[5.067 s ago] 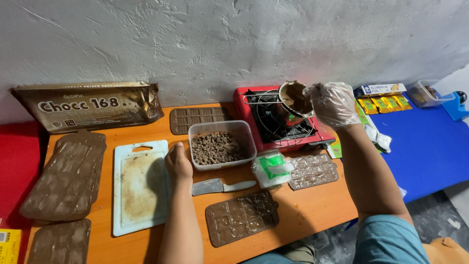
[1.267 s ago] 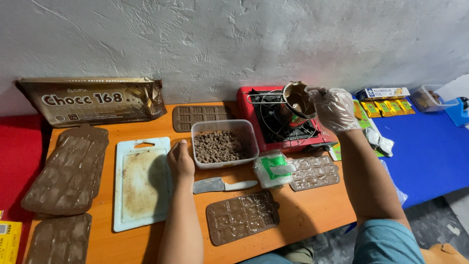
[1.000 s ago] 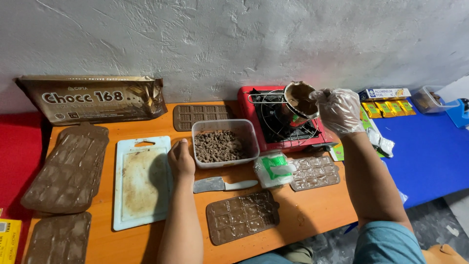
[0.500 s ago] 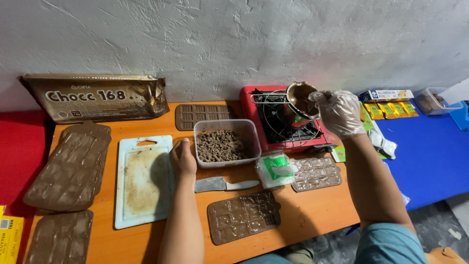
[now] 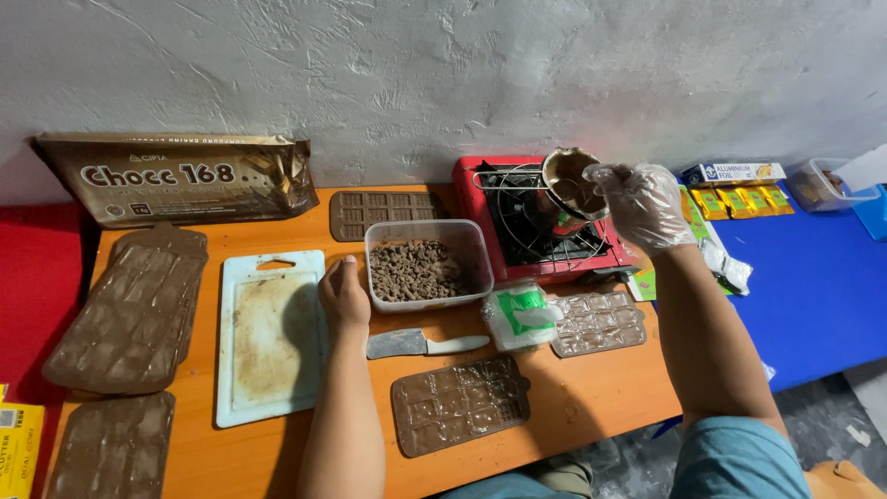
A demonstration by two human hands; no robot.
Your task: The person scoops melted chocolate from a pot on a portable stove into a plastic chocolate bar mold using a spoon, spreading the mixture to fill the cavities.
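Right hand: the gloved right hand [image 5: 644, 205] is closed on the rim of a small metal cup [image 5: 572, 181], held tilted above the red portable stove [image 5: 543, 225] — mouth turned toward the person, dark chocolate showing inside.
Left hand: the bare left hand [image 5: 344, 297] rests loosely curled on the orange table [image 5: 591, 397], gripping nothing, its knuckles touching the near-left corner of the clear tub of chocolate bits [image 5: 427, 265].
Key relation: the cup lies up and to the right of the left hand, well apart from it; only the right hand is on it.
Near the left hand: a white cutting board [image 5: 271, 336] just to its left; a short knife [image 5: 423, 344] just to its right and nearer the person, long axis running left to right, blade toward the hand.
Below the right forearm: a clear chocolate mould [image 5: 597, 322] — and a brown filled one [image 5: 460, 403] nearer the left arm.
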